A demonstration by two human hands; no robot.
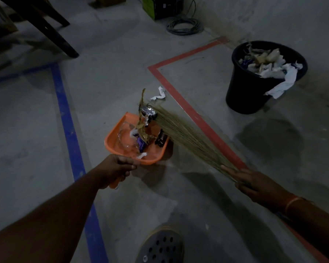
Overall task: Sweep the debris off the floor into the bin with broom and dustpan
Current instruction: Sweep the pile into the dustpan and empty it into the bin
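While a dark perforated clog (160, 245) showed at the near edge of the grey concrete floor (36, 149), the left hand (116, 170) had its fingers wrapped tight around the handle of the orange plastic dustpan (122, 141), which sat just beyond it, near the middle of the scene. The right hand (254, 185), with an orange band at the wrist, was curled around the bundled neck of the broom (188, 137), a fan of pale, stiff grass stalks slanting up and left so that its tips reached the pan's far right side. Inside the shallow, smooth tray lay the debris (142, 133): a crumpled silver foil wrapper, a purple wrapper, a dark brown wrapper, a dry brownish strip standing upright, scraps of white paper and what looked like clear crinkled plastic. One twisted white paper scrap (159, 93) lay on the floor just beyond the pan. A blue tape line (68, 126) ran down the floor on the left, and a red tape line (194, 112) cornered on the right, passing under the broom. Farther right stood the bin (251, 92), a round black bucket heaped with crumpled white and tan paper, one strip hanging over its near rim. At the far side lay a grey coil of cable (184, 26), with dark furniture legs (51, 29) at far left.
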